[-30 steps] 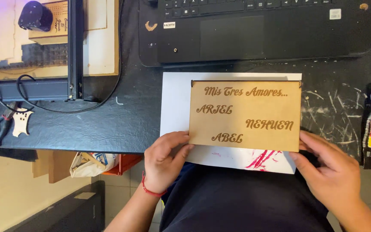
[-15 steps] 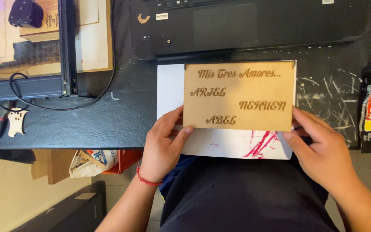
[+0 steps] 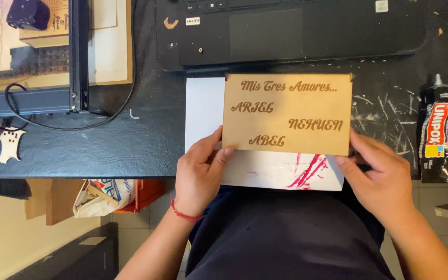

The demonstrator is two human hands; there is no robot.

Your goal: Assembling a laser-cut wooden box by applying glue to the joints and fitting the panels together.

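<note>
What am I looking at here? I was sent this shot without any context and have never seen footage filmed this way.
The camera sits on a person's head and looks down at their own two hands at a black worktable. The left hand and right hand hold a thin wooden plaque with engraved script lettering by its lower corners. Under it lies a white sheet streaked with red marks. Behind that is a black laptop. At the right lies a black tube of glue; at the left stands a machine with a metal rail and cable over wood boards. A red string circles the left wrist.
</note>
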